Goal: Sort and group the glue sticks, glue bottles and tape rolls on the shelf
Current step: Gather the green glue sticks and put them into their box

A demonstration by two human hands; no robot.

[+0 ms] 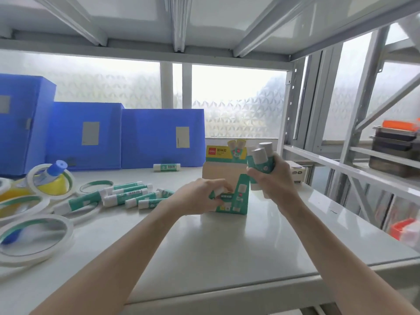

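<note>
Holding a bunch of fat glue sticks [261, 163] upright in my right hand [271, 178], fingers wrapped tight around them, I keep them just above and right of the open display box [229, 192] on the shelf [227, 246]. My left hand [200, 196] sits at the box's near left edge, fingers pinching one glue stick [218, 193] at its opening. The right-hand bunch stands vertical, caps up, so I judge it needs only to drop down and left into the box. Thin glue sticks [127, 194] lie flat, well to the left, among tape rolls [31, 237].
</note>
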